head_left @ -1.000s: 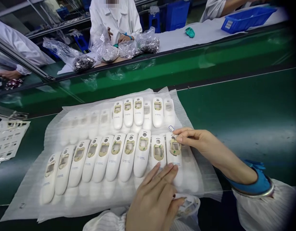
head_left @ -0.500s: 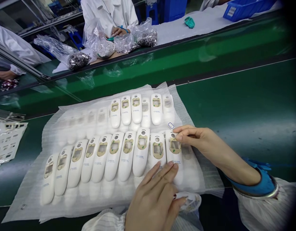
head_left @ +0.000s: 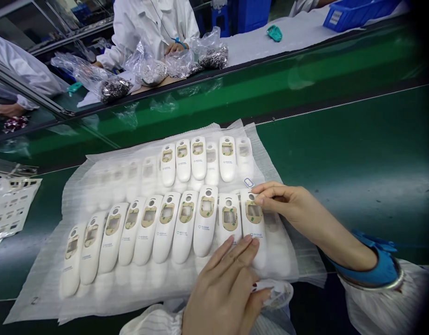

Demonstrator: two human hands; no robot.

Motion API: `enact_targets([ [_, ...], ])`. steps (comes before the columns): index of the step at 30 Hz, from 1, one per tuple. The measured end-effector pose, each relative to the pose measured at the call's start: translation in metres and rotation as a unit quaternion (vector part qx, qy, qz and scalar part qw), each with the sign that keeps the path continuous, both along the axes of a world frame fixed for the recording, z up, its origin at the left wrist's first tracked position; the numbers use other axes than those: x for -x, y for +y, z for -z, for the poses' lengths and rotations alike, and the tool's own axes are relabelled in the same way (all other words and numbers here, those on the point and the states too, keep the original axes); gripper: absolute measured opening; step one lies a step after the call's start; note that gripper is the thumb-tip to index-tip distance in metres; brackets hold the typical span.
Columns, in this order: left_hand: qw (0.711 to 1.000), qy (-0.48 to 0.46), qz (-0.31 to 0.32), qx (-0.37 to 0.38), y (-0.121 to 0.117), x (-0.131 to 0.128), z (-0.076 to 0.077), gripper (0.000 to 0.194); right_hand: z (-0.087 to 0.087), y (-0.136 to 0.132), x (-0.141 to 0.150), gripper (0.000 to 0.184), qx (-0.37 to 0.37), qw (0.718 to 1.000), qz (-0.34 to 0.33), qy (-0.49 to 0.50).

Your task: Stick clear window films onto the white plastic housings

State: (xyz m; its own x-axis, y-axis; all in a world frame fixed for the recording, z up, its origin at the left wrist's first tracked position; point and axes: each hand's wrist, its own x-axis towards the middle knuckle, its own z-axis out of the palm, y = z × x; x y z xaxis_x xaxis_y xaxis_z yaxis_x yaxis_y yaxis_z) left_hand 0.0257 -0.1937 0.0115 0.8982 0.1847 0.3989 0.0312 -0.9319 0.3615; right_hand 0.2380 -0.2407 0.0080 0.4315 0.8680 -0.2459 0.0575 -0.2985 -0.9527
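Observation:
Rows of white plastic handset shells [head_left: 179, 232], each with a round hole and a tan adhesive frame around a window opening, lie on translucent foam sheets [head_left: 40, 288]. My left hand [head_left: 224, 284] has its fingers stretched out, their tips resting on the lower part of the rightmost front shell [head_left: 253, 223]. At that shell's upper right edge, my right hand [head_left: 284, 200] is pinched, thumb and fingers touching it. Whatever lies between those fingertips is hidden. A small clear window piece with a dark blue outline [head_left: 248, 182] sits just beyond them on the sheet.
A green work surface [head_left: 340, 163] runs beneath everything. White die-cut sheets [head_left: 12, 204] lie at the left. Across a raised green ledge [head_left: 305, 70], a co-worker in a white coat [head_left: 158, 23] stands behind bags of small parts [head_left: 113, 88]. A blue bin [head_left: 361, 14] is far right.
My hands and the shells stay almost in place. The co-worker opposite has stretched an arm toward the left, and a teal object now shows on the far left surface.

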Motion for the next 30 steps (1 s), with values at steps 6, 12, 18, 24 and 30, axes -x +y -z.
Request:
enact_targets([
  [6,1.0,0.0,-0.007,-0.003,-0.002,0.0,-0.001,0.017,0.002,-0.001,0.002,0.029,-0.005,0.999,0.014,-0.033],
  [12,1.0,0.0,-0.002,-0.006,-0.001,0.0,0.001,0.016,0.005,-0.001,0.002,0.031,-0.011,0.998,0.019,-0.063],
  [18,1.0,-0.003,-0.001,-0.004,0.0,0.002,0.001,0.017,0.003,0.001,0.004,0.031,-0.014,0.995,0.02,-0.095],
  [24,1.0,0.001,-0.001,-0.005,-0.001,0.002,0.003,0.017,0.008,-0.001,0.008,0.025,-0.02,0.983,0.033,-0.181],
  [30,1.0,0.014,-0.011,-0.011,-0.001,-0.002,-0.002,0.019,0.015,-0.007,0.019,0.014,-0.094,0.926,0.045,-0.362],
])
